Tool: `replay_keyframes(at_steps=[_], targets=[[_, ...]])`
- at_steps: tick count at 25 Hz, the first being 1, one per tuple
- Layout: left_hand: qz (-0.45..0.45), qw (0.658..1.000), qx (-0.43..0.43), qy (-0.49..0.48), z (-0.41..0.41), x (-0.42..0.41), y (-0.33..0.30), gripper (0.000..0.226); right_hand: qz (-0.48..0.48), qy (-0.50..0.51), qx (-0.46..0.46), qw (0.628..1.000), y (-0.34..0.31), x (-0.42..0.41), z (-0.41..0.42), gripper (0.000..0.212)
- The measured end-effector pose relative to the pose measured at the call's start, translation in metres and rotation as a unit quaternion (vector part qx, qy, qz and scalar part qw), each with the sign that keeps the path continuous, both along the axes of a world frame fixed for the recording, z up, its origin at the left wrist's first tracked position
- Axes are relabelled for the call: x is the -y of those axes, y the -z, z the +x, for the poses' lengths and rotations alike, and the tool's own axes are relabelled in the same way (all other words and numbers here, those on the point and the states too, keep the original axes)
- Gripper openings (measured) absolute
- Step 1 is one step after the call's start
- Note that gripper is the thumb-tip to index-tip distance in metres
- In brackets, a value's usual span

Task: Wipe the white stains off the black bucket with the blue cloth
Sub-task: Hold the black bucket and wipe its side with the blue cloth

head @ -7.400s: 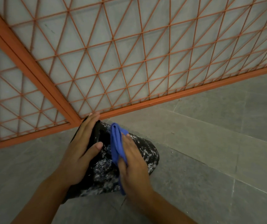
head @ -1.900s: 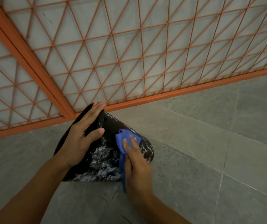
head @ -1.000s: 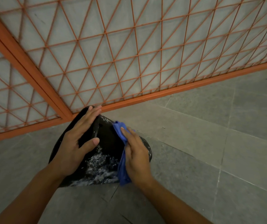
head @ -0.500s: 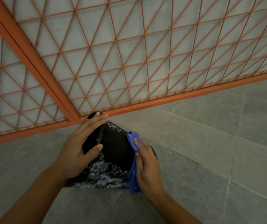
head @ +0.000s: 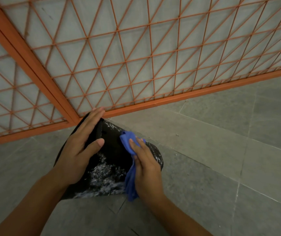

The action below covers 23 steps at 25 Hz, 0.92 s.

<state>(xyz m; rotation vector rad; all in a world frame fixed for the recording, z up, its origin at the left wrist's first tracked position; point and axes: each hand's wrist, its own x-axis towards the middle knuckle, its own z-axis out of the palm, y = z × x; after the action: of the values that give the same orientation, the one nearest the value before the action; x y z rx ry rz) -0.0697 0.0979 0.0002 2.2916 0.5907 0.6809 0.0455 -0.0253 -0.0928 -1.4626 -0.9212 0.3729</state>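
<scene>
Right fingers were laid out fairly straight on top of the blue cloth, pressing its bunched end flat against the bucket wall. Thumb was hidden, so I couldn't tell whether it pinched the cloth as well. The loose tail hung down past the palm, below the bucket's near edge. My read: flat fingers spread the pressure for scrubbing.

Right hand sat on the right side of the black bucket, which lay on its side on the grey floor, far end close against the orange mesh fence.

Left hand was spread open over the left side, fingertips reaching the far end, thumb splayed across the wall. No curl round anything, just a flat brace. Probably there to stop the bucket rolling under the wipe.

White stains were thick along the near part, lighter specks near the far end and the right edge. The middle band beside the cloth looked mostly clean. Judged the job partway done.
</scene>
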Motion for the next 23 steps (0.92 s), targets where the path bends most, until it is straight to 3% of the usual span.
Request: replay_keyframes(at_steps=[3,7,10,13,17,20,23], targets=[[0.001,1.000,0.009,0.012,-0.001,0.003,-0.002,0.065,-0.046,0.043,-0.074,0.995,0.016,0.016,0.002,0.043],[0.001,1.000,0.006,0.018,-0.001,0.002,-0.001,0.070,-0.005,-0.030,-0.035,0.999,0.002,0.022,-0.016,0.053],[-0.008,1.000,0.019,0.010,0.000,0.003,-0.001,0.065,-0.050,0.016,-0.042,0.998,0.008,0.016,0.014,0.040],[0.001,1.000,-0.003,0.027,0.001,0.002,-0.003,0.069,-0.096,0.061,-0.097,0.989,0.024,0.027,0.012,0.044],[-0.031,0.999,0.013,0.020,-0.001,0.001,-0.003,0.072,-0.071,-0.004,-0.062,0.995,0.014,0.022,0.002,0.048],[-0.032,0.999,0.021,0.009,-0.001,0.001,-0.003,0.063,-0.118,0.046,-0.054,0.990,0.025,0.015,0.028,0.043],[-0.016,1.000,0.008,0.021,-0.002,-0.001,-0.003,0.067,-0.104,0.086,-0.120,0.984,0.026,0.030,0.010,0.047]])
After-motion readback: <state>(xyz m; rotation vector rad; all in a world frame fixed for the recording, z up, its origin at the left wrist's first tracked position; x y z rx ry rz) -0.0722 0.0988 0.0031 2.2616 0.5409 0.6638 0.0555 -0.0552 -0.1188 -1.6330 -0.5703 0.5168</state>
